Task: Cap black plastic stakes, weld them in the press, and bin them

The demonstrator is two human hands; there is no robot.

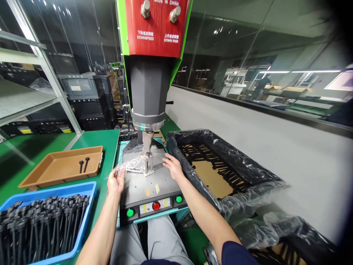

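My left hand (pixel 116 181) is at the left edge of the machine's metal base plate (pixel 138 189), palm turned inward, fingers loosely apart. Its fingertips are beside a clear plastic sheet (pixel 134 159) that lies around the fixture; whether they touch it I cannot tell. On the right side of the plate, my right hand (pixel 174 168) has its fingers spread and holds nothing. Between the hands, the pressing machine's metal horn (pixel 148 141) is down over a small upright metal fixture (pixel 149 165). A small dark part (pixel 147 154) shows at the horn's tip.
On the front panel are a green button (pixel 130 212), a red button (pixel 156 206) and another green button (pixel 179 199). At left, a brown tray (pixel 60 167) holds two black bolt-like parts; a blue bin (pixel 92 197) holds several more. A plastic-lined box (pixel 190 138) stands at right.
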